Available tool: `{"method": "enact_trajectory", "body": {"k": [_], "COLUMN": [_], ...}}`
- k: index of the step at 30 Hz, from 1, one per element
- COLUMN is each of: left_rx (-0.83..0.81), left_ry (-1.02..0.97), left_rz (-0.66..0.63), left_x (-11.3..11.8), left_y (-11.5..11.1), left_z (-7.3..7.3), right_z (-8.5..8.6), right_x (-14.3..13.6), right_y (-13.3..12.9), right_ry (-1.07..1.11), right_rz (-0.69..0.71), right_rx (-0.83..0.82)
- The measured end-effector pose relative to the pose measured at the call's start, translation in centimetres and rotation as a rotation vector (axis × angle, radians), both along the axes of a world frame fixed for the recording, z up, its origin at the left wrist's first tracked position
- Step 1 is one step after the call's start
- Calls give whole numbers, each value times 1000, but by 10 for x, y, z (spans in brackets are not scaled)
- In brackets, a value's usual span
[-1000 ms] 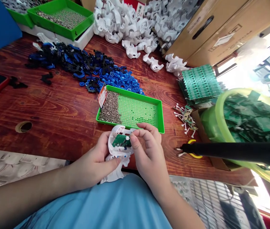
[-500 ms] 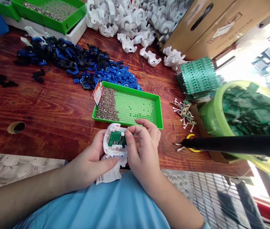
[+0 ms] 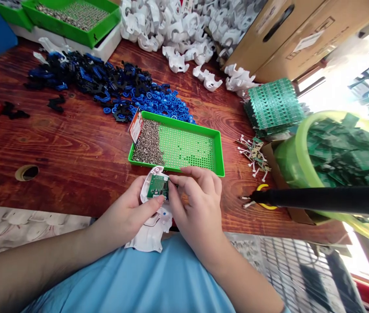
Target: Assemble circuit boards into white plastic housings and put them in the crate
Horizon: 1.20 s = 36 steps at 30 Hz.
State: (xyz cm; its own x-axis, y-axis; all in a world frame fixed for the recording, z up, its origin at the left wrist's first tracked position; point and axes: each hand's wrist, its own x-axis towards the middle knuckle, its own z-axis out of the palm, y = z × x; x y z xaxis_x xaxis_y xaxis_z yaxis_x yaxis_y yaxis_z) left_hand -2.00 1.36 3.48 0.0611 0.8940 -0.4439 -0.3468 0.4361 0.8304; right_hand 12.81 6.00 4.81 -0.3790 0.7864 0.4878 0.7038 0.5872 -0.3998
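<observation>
My left hand (image 3: 132, 211) grips a white plastic housing (image 3: 145, 189) from the left, its thumb lying over the lower edge of a green circuit board (image 3: 156, 184) set inside. My right hand (image 3: 197, 202) is closed at the board's right edge, thumb and index finger pinched together; whatever lies between the tips is too hidden to make out. A second white plastic piece (image 3: 148, 234) hangs below the housing, in front of the blue shirt. Just beyond my hands stands a green tray (image 3: 221, 152) with a perforated plate and a heap of small screws (image 3: 148, 141).
Blue and black plastic parts (image 3: 99, 82) are heaped at the back left. White shells (image 3: 178, 30) pile up behind, beside a cardboard box (image 3: 282, 39). At right are stacked green boards (image 3: 274, 104), small wired boards (image 3: 254, 154), a yellow-green bucket (image 3: 293, 148) and a black-handled tool (image 3: 321, 200).
My left thumb has moved up onto the board's lower edge. The housing has tilted, and the white piece below shows more. My right fingers stay at the board's right side.
</observation>
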Motion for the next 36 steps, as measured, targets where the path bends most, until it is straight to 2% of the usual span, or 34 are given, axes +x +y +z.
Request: {"method": "enact_trajectory", "body": {"k": [7, 13, 17, 23, 30, 33, 36], "left_rx": [-29, -3, 18, 77, 130, 100, 90], "left_ry": [-3, -5, -117, -243, -179, -142, -132], "left_rz": [89, 37, 1, -31, -59, -52, -29], "left_x": [1, -5, -8, -10, -13, -15, -16], "left_y": [6, 0, -5, -8, -6, -6, -6], "left_z": [5, -1, -5, -3, -2, -1, 1], "right_z": [14, 26, 29, 29, 33, 37, 40], "right_x": [9, 18, 16, 8, -2, -6, -6], "right_y": [5, 13, 20, 25, 24, 23, 23], "right_ry": [-72, -206, -331, -456, -534, -522, -482], "right_rz": [102, 375, 398, 444, 473, 517, 505], "right_rx": [1, -43, -83, 24, 76, 86, 94]}}
